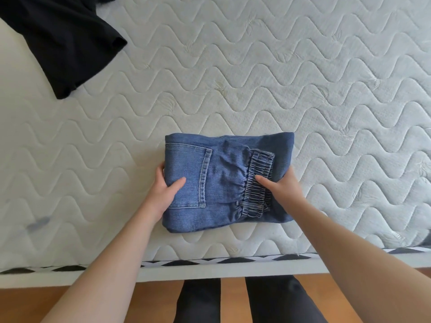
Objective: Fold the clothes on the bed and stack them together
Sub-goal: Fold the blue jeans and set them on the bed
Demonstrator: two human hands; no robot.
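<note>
Gripping folded blue jeans (pixel 224 180) at both side edges: left hand (pixel 164 191) thumb on top by the back pocket, fingers curled round the left edge; right hand (pixel 283 186) thumb on the elastic waistband, fingers tucked past the right edge. Jeans lie near the front edge of the white quilted mattress (pixel 303 78). Black garment (pixel 58 40) lies unfolded far left, well apart.

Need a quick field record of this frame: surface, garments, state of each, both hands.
surface: quilted white mattress
garment 1: blue jeans, folded into a compact rectangle near the front edge, back pocket and elastic waistband up
garment 2: black garment, unfolded, far left corner, apart from the jeans
left hand: grips the jeans' left edge, thumb on top
right hand: grips the jeans' right edge, thumb on the waistband
stack: not yet started
</note>
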